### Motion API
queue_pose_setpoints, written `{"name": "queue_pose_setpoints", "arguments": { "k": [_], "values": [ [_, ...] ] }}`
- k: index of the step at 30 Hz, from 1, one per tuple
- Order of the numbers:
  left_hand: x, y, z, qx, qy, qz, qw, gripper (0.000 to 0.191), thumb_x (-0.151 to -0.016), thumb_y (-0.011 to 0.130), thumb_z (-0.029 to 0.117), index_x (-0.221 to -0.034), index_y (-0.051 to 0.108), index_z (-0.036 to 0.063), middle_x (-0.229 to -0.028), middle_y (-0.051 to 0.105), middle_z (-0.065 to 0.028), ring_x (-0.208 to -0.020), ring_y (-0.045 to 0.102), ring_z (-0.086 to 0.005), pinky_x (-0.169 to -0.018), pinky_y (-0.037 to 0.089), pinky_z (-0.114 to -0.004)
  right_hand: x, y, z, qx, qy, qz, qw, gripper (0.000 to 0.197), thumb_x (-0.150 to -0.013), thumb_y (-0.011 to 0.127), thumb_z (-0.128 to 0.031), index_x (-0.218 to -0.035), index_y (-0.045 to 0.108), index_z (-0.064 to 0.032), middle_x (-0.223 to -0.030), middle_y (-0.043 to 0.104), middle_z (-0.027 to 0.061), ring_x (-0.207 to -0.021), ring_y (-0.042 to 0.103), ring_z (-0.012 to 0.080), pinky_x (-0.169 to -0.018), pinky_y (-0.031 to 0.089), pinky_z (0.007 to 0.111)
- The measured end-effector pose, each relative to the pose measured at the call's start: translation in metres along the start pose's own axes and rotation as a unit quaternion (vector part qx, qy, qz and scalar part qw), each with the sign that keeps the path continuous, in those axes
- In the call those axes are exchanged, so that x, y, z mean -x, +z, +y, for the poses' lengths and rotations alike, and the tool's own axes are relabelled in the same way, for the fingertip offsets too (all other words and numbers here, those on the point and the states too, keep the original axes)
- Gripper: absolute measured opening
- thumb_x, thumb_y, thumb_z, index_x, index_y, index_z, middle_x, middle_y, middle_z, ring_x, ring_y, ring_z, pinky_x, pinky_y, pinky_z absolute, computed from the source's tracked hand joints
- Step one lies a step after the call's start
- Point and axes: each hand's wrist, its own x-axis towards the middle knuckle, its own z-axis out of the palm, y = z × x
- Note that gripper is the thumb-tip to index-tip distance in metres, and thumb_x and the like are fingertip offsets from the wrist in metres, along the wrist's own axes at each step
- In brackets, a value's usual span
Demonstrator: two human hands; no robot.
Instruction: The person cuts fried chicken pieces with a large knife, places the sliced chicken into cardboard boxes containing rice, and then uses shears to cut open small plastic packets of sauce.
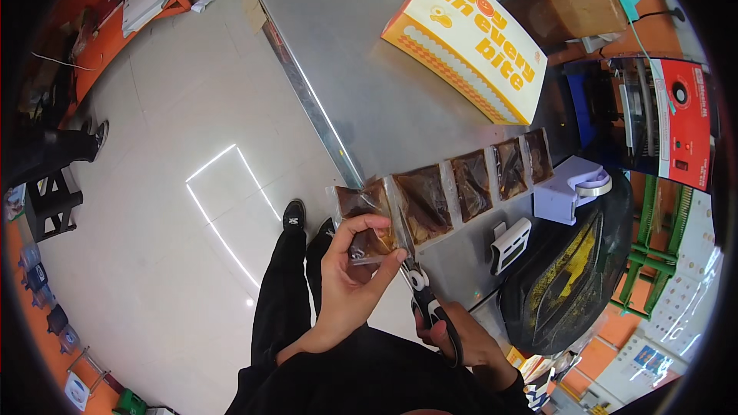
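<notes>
A strip of joined clear plastic sachets (424,202) filled with brown sauce runs across the steel table (323,29) towards the purple tape dispenser. My left hand (360,276) pinches the lower edge of the end sachet (364,202), which hangs past the table's edge. In my right hand (467,337) is a pair of scissors (424,288) with black and white handles. Their blades lie along the clear seam between the end sachet and its neighbour, close to my left thumb. How far the seam is cut, I cannot tell.
A yellow and white printed carton (470,46) stands on the table. Near the sachets are a purple tape dispenser (562,190), a small white device (510,246) and a black and yellow bag (568,288). A red-fronted machine (683,121) stands right. A person's leg (57,153) shows at far left.
</notes>
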Motion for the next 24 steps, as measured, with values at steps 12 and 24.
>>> {"name": "queue_pose_setpoints", "arguments": {
  "k": [12, 24],
  "values": [
    [0.001, 0.003, 0.006, -0.024, 0.043, 0.010, 0.999, 0.058, -0.080, 0.061, -0.008, -0.132, 0.036, -0.0006, -0.120, 0.043, -0.0073, -0.114, 0.046, -0.0152, -0.095, 0.042, -0.028, -0.018, -0.005, 0.005, -0.022, -0.065, -0.015, 0.998, 0.065, -0.087, 0.038, -0.062, -0.098, 0.046, 0.0010, -0.070, 0.056, 0.0154, -0.062, 0.056, 0.0338, -0.057, 0.041, 0.039],
    [-0.003, -0.004, 0.011, -0.106, 0.085, -0.022, 0.990, 0.057, -0.079, 0.060, -0.009, -0.131, 0.037, -0.0005, -0.123, 0.038, -0.0072, -0.114, 0.046, -0.0157, -0.095, 0.042, -0.027, -0.013, -0.011, -0.011, -0.060, -0.031, -0.050, 0.996, 0.071, -0.083, 0.031, -0.071, -0.091, 0.045, -0.0018, -0.067, 0.049, 0.0087, -0.061, 0.051, 0.0237, -0.059, 0.040, 0.035]
  ]
}}
